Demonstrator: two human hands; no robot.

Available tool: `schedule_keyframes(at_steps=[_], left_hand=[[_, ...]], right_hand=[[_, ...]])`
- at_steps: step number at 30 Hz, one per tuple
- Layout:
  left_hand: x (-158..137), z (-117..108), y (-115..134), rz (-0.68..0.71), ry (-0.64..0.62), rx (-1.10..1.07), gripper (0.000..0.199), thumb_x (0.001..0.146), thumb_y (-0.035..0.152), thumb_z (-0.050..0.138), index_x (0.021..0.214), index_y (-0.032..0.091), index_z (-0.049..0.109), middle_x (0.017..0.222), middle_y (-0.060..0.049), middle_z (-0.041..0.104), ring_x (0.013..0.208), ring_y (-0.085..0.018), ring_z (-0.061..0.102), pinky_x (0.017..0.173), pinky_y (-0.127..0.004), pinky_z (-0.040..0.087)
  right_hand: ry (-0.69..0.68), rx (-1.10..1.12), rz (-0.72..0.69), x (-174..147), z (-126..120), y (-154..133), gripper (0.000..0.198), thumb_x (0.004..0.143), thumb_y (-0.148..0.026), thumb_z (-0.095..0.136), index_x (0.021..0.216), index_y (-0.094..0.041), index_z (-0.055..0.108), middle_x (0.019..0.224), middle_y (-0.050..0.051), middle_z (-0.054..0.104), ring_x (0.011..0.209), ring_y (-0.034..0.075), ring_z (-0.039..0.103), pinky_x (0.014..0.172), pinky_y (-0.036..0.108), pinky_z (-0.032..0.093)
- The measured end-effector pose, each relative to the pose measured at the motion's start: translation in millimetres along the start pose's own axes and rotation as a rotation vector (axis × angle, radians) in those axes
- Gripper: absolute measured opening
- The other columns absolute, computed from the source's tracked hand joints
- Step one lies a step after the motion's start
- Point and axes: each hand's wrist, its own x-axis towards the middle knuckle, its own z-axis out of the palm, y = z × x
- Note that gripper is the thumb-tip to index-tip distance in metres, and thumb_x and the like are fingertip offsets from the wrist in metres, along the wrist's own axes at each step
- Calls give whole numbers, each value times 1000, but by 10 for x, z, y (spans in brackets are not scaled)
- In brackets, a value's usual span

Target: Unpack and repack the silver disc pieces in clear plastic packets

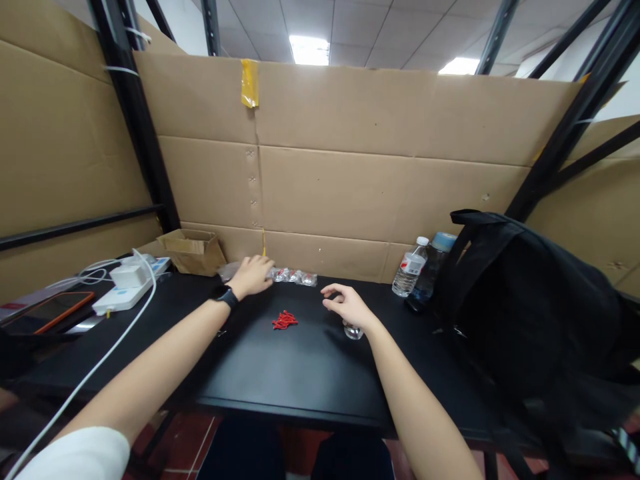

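Observation:
My left hand (253, 275), with a dark watch (225, 295) on its wrist, reaches to the back of the table. Its fingers are stretched out at the left part of a row of small clear packets (295, 276) with red and silvery contents, and it hides some of them. Whether the fingertips touch a packet, I cannot tell. Loosely curved, my right hand (346, 305) hovers right of the row, thumb and fingers apart with nothing seen between them. Below it stands a small clear round item (353, 332), partly covered by the hand. A small pile of red, thin pieces (285, 321) lies between both hands.
A paper bag (194, 252), a white power strip (127, 287) with cables and an orange-edged phone (55, 312) lie left. At right stand a water bottle (411, 268), a blue-capped bottle (441, 243) and a black backpack (540, 320). A cardboard wall (330, 187) closes the back.

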Motion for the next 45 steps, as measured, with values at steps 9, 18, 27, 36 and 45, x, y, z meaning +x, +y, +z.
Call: schedule_keyframes(at_steps=[9, 18, 27, 36, 45], left_hand=[[599, 404, 1038, 100, -122, -201, 43, 86, 24, 58, 128, 21, 65, 132, -18, 65, 131, -38, 48, 104, -54, 36], [640, 311, 1136, 180, -239, -343, 39, 84, 44, 69, 122, 35, 70, 109, -4, 77, 116, -30, 58, 103, -45, 35], [376, 193, 1282, 298, -192, -310, 31, 88, 44, 68, 115, 29, 73, 104, -8, 76, 116, -32, 57, 106, -53, 28], [56, 34, 1373, 352, -147, -248, 26, 91, 40, 64, 107, 23, 75, 100, -11, 74, 115, -32, 57, 104, -54, 32], [-40, 108, 1327, 300, -85, -333, 34, 98, 24, 44, 117, 23, 72, 106, -11, 74, 113, -29, 61, 104, -49, 33]], right_hand=[[116, -42, 10, 43, -187, 226, 29, 79, -28, 71, 106, -18, 72, 100, 5, 71, 62, 10, 64, 62, 24, 50], [102, -105, 36, 64, -257, 282, 22, 81, -23, 70, 102, -17, 73, 98, 4, 73, 61, 10, 63, 61, 23, 49], [134, -418, -49, 35, -256, 362, 29, 81, -12, 67, 108, -19, 75, 100, 6, 77, 75, 15, 68, 74, 25, 52], [-18, -398, -4, -8, -164, 232, 15, 84, -13, 65, 89, -20, 78, 85, 3, 79, 77, 16, 72, 72, 22, 51], [1, -267, 26, -14, -51, 218, 12, 78, -14, 72, 87, -21, 76, 78, 2, 78, 69, 16, 72, 66, 24, 52]])
